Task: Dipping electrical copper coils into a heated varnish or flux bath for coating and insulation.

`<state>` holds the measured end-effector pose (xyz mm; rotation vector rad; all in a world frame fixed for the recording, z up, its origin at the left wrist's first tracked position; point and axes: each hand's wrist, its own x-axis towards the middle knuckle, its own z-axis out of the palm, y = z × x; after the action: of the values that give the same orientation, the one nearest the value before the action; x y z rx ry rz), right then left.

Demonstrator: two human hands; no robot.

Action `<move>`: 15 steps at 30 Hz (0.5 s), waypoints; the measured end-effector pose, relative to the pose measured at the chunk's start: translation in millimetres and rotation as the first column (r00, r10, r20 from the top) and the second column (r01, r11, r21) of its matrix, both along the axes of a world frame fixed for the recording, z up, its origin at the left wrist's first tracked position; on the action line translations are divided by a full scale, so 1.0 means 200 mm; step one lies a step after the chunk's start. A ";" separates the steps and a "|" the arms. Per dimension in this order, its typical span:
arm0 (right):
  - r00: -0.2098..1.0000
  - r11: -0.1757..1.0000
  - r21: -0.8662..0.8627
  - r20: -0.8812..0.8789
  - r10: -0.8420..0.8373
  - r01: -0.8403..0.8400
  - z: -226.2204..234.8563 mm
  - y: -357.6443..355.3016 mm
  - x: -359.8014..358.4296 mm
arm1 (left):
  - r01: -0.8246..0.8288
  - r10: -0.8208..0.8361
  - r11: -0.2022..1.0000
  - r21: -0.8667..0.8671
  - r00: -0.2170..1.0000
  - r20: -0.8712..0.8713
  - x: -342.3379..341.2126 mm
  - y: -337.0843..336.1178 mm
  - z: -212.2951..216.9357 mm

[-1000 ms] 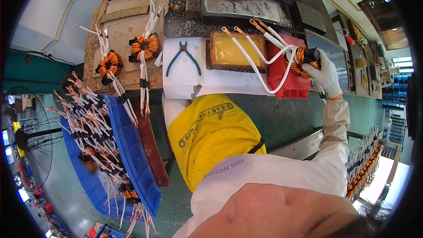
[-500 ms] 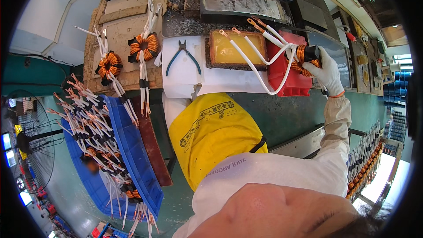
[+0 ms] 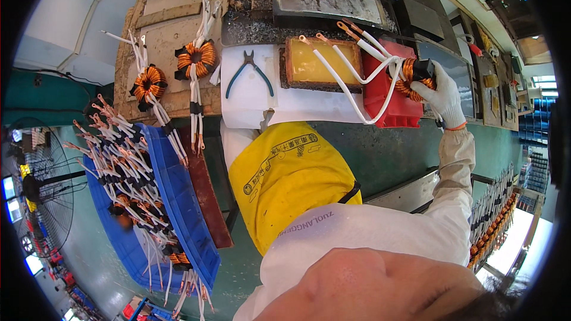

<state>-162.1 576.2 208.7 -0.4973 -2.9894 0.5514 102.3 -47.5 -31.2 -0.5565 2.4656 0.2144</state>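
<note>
My right hand [image 3: 446, 95], in a white knit glove, is closed round the right side of a toroidal coil [image 3: 410, 80] wound with copper wire. The coil is over a red plastic bin [image 3: 380, 104]. Its white-sleeved leads [image 3: 340, 83] reach left across a tray of yellow material [image 3: 324, 62], ending in copper ring lugs. Out of sight is my left hand; only a bit of white sleeve shows at the bench edge. A pair of cutting pliers [image 3: 248, 76] with dark teal handles lies on white paper [image 3: 238, 107], left of the tray.
Two more coils [image 3: 196, 59] with white leads rest at the bench's left. Below them, a blue crate [image 3: 187, 220] is heaped with similar coils. A long metal-topped block [image 3: 330, 3] sits behind the yellow tray. A black fan [image 3: 38, 187] stands far left; several coils are racked lower right.
</note>
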 end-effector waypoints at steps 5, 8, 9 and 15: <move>1.000 0.999 0.054 0.017 -0.002 0.002 0.02 -0.03 0.01 | 0.054 -0.054 0.998 -0.016 0.998 -0.018 -0.10 0.02 0.06; 1.000 0.998 0.064 0.008 0.001 -0.002 0.02 -0.03 0.02 | 0.082 -0.083 0.996 -0.025 0.996 -0.031 -0.17 0.04 0.10; 1.000 0.998 0.064 0.006 -0.001 0.000 0.02 -0.03 0.02 | 0.088 -0.089 0.996 -0.028 0.995 -0.033 -0.19 0.05 0.11; 1.000 0.997 0.066 -0.002 0.031 -0.031 0.02 -0.03 0.01 | 0.099 -0.101 0.994 -0.052 0.994 -0.049 -0.25 0.14 0.23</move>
<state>-160.5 569.8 213.0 -0.4462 -3.0056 0.4534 52.2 -19.1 14.8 -0.4520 2.5477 0.1289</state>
